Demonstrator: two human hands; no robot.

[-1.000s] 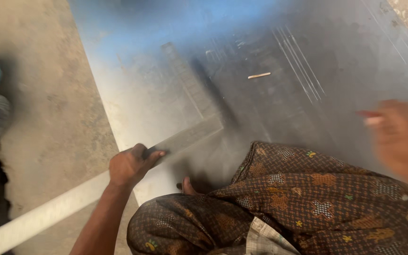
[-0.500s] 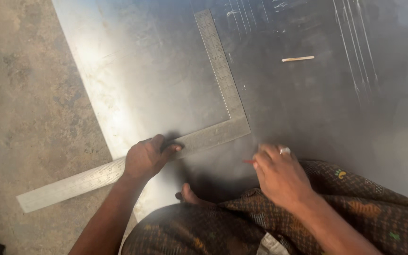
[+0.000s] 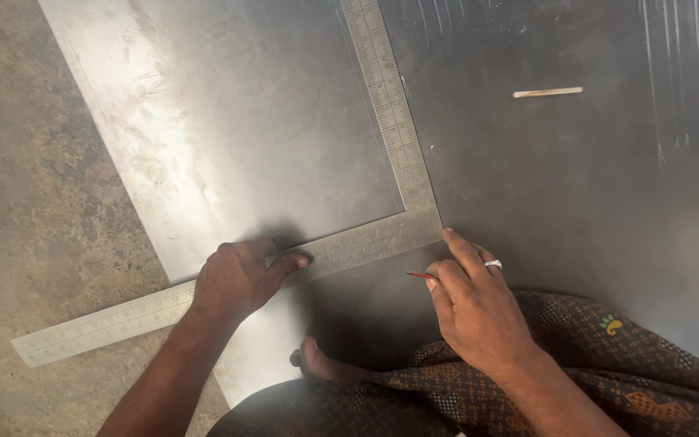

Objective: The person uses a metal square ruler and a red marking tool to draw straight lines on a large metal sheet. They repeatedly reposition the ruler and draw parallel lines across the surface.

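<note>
- Steel square [image 3: 382, 235] lies flat on a grey metal sheet [image 3: 285, 129], its long arm running out past the sheet's left edge onto the concrete floor [image 3: 34, 202] and its short arm running up and away from the person.
- Left hand [image 3: 236, 279] presses down on the square's long arm, fingers spread flat and thumb along the blade; it clasps nothing, and the weight looks meant to keep the square from sliding.
- Right hand [image 3: 475, 303] sits just beside the square's outer corner, forefinger tip touching that corner, the other fingers curled round a thin red pencil [image 3: 421, 276] whose tip points toward the square's lower edge; the grip suits guiding a line along that edge.
- Small pale stick [image 3: 548, 92] lies on the sheet well apart from the square, to its upper right.
- A bare foot [image 3: 321, 364] and patterned brown cloth [image 3: 592, 356] show below the square.
- Against the frame half a second back, the right hand has closed in on the square's corner, with the red pencil now showing; the left hand holds the same place.
</note>
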